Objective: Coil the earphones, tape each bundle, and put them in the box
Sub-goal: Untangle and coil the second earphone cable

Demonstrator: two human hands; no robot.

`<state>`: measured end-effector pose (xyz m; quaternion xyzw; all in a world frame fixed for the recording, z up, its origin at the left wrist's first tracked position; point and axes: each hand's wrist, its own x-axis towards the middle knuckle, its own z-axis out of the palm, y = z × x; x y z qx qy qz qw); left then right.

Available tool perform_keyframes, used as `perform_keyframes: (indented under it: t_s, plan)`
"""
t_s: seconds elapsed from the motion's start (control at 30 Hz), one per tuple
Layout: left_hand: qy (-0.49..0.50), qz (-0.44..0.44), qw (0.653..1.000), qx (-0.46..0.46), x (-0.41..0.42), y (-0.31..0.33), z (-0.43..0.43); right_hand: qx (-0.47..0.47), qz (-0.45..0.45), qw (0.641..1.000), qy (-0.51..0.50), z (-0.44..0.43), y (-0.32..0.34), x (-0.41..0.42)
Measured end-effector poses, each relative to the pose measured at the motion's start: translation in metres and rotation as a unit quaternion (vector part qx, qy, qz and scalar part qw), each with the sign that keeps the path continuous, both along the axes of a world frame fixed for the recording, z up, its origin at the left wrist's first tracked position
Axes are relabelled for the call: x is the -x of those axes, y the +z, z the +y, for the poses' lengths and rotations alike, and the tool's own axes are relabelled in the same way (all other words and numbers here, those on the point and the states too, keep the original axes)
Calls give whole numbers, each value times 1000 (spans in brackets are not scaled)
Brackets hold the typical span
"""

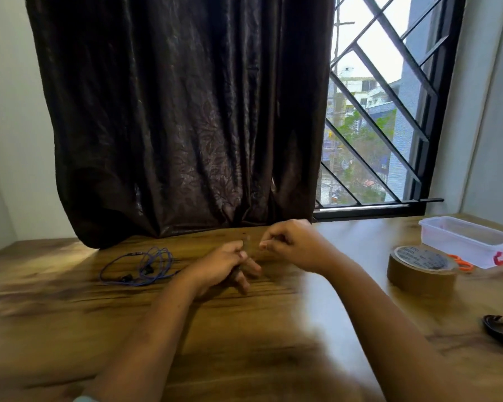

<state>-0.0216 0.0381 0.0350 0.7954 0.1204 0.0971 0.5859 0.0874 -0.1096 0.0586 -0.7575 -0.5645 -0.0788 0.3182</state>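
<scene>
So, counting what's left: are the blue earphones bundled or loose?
Loose. The blue earphones lie in sprawling, uneven loops on the table, with no tape visible on them.

Daylight enters from the window at 2 o'clock; table glares, forearms motion-blurred, edges bowed by wide-angle distortion.
</scene>
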Motion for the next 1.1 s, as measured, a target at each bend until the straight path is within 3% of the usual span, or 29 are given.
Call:
perform_keyframes:
  t_s: [0.13, 0.23, 0.4, 0.67, 0.87, 1.1]
  plan:
    - [-70, 12, 990, 120, 5, 8, -12, -116, 21, 993, -27, -6, -10, -17]
    - [-138, 2, 963, 233, 11, 15, -21, -187, 69, 980, -17, 1, -18, -16]
    - [-150, -76, 922, 348, 11, 16, -23, -242, 162, 956, -39, 14, -25, -10]
    - [-80, -168, 895, 405, 7, 13, -19, -222, 369, 902, -38, 35, -39, 8]
    - [-10, -223, 887, 404, 5, 12, -20, -182, 528, 829, 34, 37, -35, 30]
    - [-23, -185, 902, 390, 7, 7, -17, -136, 576, 803, 72, 33, -32, 27]
